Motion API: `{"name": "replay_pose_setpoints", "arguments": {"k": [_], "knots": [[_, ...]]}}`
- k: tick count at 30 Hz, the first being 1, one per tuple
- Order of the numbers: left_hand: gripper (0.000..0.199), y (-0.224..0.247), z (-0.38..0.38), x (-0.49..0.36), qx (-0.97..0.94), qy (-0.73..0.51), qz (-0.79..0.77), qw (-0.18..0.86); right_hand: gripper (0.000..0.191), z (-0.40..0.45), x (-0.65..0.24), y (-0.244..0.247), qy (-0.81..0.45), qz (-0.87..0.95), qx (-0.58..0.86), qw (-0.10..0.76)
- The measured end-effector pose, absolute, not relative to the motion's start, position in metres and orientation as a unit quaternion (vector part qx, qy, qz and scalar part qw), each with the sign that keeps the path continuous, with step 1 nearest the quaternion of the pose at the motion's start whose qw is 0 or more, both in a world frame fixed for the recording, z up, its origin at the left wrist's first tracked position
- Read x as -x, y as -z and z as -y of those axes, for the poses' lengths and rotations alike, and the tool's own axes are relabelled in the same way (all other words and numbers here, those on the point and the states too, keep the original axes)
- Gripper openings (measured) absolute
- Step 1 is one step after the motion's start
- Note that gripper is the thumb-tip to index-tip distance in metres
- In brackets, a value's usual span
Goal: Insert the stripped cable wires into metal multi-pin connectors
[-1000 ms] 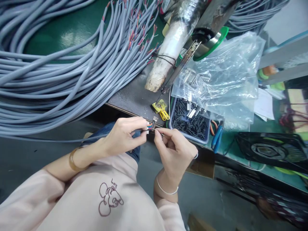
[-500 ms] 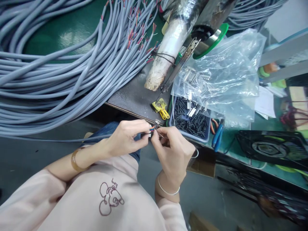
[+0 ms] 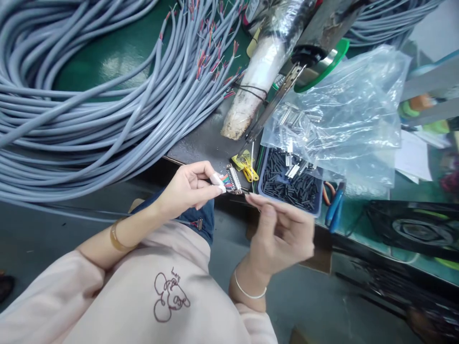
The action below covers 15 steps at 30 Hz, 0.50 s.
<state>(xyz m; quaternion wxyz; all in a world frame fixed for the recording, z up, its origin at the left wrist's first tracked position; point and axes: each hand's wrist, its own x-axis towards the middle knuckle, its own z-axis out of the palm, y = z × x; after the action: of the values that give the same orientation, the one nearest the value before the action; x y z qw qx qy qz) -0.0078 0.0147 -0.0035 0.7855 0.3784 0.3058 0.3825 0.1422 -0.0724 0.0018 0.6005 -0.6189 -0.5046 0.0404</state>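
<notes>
My left hand (image 3: 195, 186) pinches the coloured wires (image 3: 226, 181) at the end of a grey cable, white wrapping on its fingertips. A metal D-sub connector (image 3: 234, 179) stands at the wire ends, its long side tilted across the bench edge. My right hand (image 3: 279, 229) is just right of the connector, thumb pressed to the stretched index finger. Something thin and dark may lie at its fingertips; blur hides what it is. Another small connector (image 3: 200, 223) with red wires lies over my blue-trousered lap.
Bundled grey cables (image 3: 107, 124) with stripped ends cover the left bench. A soldering iron (image 3: 265, 114) points down beside a wrapped white roll (image 3: 240, 105). Yellow clips (image 3: 248, 169), a blue tray (image 3: 290, 186) of black tubes, a plastic bag (image 3: 344, 114) and pliers (image 3: 335, 205) sit rightward.
My right hand has moved right, away from the connector, its fingers stretching out. The connector has turned so its long side now shows. The second connector on my lap has come into sight.
</notes>
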Motion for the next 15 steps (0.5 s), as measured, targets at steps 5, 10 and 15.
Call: {"name": "replay_pose_setpoints", "arguments": {"k": [5,10,15], "knots": [[0.025,0.005,-0.017,0.005,-0.383,-0.397,-0.309,0.775,0.012,0.059,-0.135,0.017,-0.091,0.532,0.627,0.562],[0.028,0.007,-0.021,-0.001,-0.421,-0.435,-0.368,0.706,0.012,0.05,-0.133,0.022,-0.037,0.561,0.617,0.551],[0.026,0.006,-0.028,-0.005,-0.432,-0.443,-0.379,0.688,0.014,0.042,-0.136,0.021,-0.038,0.567,0.606,0.556]]}}
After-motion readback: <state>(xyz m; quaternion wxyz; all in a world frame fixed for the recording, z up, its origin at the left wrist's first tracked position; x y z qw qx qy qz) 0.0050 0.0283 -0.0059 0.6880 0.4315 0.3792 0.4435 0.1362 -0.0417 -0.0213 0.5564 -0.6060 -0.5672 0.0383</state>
